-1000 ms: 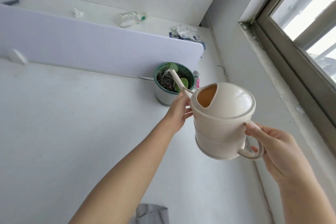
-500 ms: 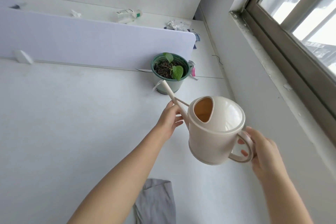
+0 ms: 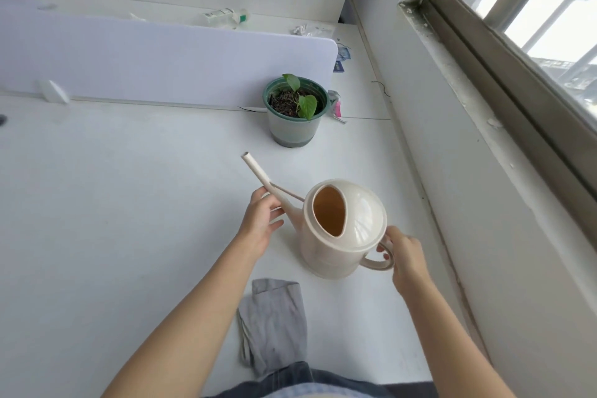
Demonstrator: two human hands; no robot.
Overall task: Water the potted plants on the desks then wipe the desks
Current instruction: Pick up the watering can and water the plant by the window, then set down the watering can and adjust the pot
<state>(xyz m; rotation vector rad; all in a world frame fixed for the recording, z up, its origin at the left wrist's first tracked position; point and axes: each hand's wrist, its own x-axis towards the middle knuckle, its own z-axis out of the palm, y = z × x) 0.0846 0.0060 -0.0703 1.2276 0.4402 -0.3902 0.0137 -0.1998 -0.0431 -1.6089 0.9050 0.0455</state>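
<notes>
Watering can (image 3: 342, 236): low over desk (image 3: 97, 203), contact unclear. Potted plant (image 3: 293, 110) at 11 o'clock, cloth (image 3: 274, 323) at 7.
Right hand (image 3: 405, 255): fingers curled through handle loop. Left hand (image 3: 260, 220): grips spout.
Rigid smooth plastic, probably light; any water shifts. Carry by handle.

Single head-worn wide-angle view, facing forward and down, close above desk (image 3: 106, 210), window (image 3: 529, 6) at right

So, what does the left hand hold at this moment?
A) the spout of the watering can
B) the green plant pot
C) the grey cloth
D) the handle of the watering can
A: the left hand grips the spout of the watering can, while the right hand holds its handle.
</notes>
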